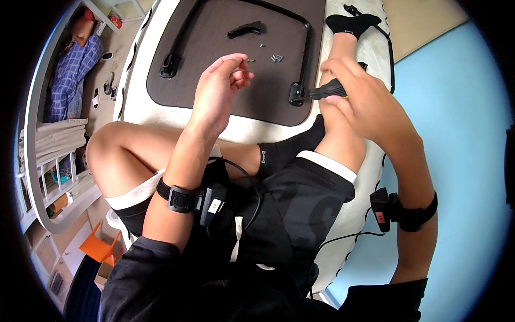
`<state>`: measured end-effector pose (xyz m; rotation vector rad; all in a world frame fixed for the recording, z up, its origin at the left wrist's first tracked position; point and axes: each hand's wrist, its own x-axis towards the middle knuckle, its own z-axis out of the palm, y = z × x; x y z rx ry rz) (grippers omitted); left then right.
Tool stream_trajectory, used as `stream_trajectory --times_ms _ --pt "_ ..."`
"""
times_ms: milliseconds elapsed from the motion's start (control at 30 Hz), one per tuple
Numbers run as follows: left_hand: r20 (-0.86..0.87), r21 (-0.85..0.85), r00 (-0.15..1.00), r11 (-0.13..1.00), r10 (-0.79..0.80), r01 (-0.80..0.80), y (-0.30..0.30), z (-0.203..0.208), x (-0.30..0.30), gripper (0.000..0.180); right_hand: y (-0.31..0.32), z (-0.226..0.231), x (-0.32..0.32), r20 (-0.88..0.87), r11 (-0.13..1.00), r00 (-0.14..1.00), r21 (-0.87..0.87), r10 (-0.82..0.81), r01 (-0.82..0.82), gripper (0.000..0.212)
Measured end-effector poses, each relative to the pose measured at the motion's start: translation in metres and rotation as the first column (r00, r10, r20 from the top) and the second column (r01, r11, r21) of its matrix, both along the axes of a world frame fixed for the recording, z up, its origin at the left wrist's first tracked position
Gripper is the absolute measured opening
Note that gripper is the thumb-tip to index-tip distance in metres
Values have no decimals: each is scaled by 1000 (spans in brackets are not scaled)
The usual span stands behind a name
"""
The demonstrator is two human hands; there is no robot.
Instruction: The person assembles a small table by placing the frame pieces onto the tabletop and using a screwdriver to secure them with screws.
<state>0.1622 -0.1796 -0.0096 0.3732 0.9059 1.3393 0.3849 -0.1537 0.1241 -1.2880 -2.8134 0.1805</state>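
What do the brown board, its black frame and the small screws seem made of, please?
Brown board: possibly laminated wood, matte, from its flat face. Black frame: probably painted metal, from its slim, smooth tubing. Small screws: likely shiny metal, given their silvery glint.

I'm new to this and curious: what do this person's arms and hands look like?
Sleeves are short and black, fingers bare. On black straps, the left arm carries a black box with a white label, the right arm another box with a reddish label. Thin black cables run nearby.

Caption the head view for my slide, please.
Right hand grips a black tool beside a black bracket; left hand hovers above the brown board.
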Motion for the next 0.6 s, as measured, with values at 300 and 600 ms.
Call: stream_trajectory --times_ms 300,600 --pt "-48 17 998 999 -40 41 5 -5 2 21 -2 -13 -11 69 982 980 51 -187 184 28" --pt "-110 -5 993 999 -37 37 2 -5 5 22 13 -5 -2 46 993 993 55 106 -108 24"
